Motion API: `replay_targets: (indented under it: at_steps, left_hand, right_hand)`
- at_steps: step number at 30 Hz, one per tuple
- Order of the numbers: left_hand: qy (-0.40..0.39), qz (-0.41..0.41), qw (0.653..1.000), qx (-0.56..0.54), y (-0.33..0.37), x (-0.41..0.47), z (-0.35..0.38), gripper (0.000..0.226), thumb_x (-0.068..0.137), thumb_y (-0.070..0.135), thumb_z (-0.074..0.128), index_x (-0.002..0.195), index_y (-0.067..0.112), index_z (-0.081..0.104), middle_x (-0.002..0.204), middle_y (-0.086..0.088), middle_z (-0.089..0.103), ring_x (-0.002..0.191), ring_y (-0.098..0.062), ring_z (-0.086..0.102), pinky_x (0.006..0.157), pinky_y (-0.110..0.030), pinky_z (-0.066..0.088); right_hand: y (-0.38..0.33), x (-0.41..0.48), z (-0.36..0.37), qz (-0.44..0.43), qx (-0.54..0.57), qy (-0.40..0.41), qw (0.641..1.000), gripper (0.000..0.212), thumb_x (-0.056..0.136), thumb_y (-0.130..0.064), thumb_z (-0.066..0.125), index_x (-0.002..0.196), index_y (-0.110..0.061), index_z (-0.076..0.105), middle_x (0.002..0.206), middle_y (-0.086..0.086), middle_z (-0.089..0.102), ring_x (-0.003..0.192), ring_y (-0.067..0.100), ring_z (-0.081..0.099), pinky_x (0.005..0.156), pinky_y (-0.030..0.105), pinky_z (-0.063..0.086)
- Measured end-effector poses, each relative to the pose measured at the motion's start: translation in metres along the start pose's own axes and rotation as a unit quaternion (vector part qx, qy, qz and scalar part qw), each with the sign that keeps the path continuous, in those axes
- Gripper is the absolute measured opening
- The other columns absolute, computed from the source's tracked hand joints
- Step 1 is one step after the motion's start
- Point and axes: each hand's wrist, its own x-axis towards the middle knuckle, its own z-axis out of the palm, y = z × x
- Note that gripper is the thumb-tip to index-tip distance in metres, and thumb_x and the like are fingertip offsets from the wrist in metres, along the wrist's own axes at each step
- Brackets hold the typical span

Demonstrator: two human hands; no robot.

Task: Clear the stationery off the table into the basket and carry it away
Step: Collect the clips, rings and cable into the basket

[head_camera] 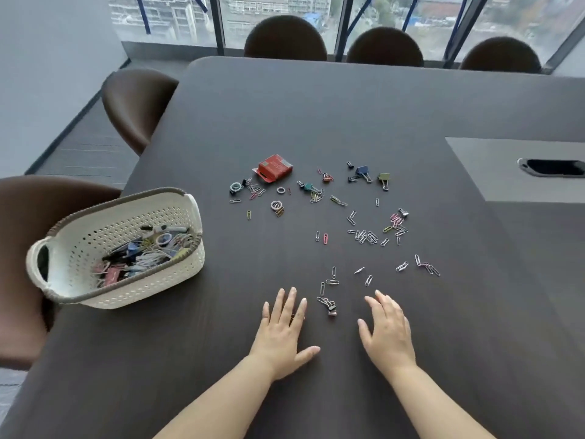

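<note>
A white perforated basket (177, 277) with a grey rim stands at the table's left edge, holding pens, clips and tape. Loose paper clips (367, 236) and several binder clips (364, 172) lie scattered over the dark table (348, 106). A red box (274, 167) lies at the far side of the scatter. My left hand (283, 331) rests flat on the table, fingers spread, with nothing held. My right hand (388, 332) lies flat too, open. Between the two hands lies a small binder clip with paper clips (328, 304).
Brown chairs stand at the left (136, 103) and along the far side (285, 38) under the windows. A grey panel (493, 172) with a black cable slot (552, 167) is set into the table at the right. The basket overhangs a chair (19, 248).
</note>
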Motion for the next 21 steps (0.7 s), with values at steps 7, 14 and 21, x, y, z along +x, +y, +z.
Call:
replay_targets:
  at_steps: [7,14,21]
  left_hand:
    - [0.008,-0.037,0.999,0.011,0.053,0.075,-0.013,0.083,0.078,0.075,0.006,0.131,0.023,-0.031,0.143,0.000,-0.038,0.134,-0.028,-0.033,0.110,-0.051,-0.011]
    - [0.026,-0.041,0.999,0.014,0.077,0.140,-0.026,0.097,0.060,0.073,-0.017,0.142,0.022,-0.020,0.153,0.001,-0.021,0.139,-0.019,-0.024,0.112,-0.042,-0.010]
    - [0.055,-0.045,0.997,0.016,0.072,0.186,-0.042,0.089,0.064,0.079,-0.010,0.134,0.027,-0.024,0.152,0.002,-0.022,0.132,-0.015,-0.032,0.112,-0.043,-0.013]
  right_hand:
    - [0.068,0.031,-0.020,0.035,-0.037,-0.035,0.998,0.065,0.086,-0.040,0.056,0.140,-0.013,0.033,0.152,0.010,0.022,0.140,0.030,0.015,0.111,0.050,0.018]
    - [0.113,0.088,-0.041,0.109,-0.106,-0.115,0.982,0.094,0.081,-0.072,0.028,0.145,-0.015,-0.011,0.153,0.011,-0.016,0.140,0.030,-0.014,0.112,0.053,0.005]
    - [0.108,0.145,-0.034,-0.004,-0.105,-0.149,0.983,0.106,0.056,-0.083,-0.001,0.130,-0.016,-0.035,0.146,0.007,-0.034,0.135,0.021,-0.031,0.111,0.051,-0.011]
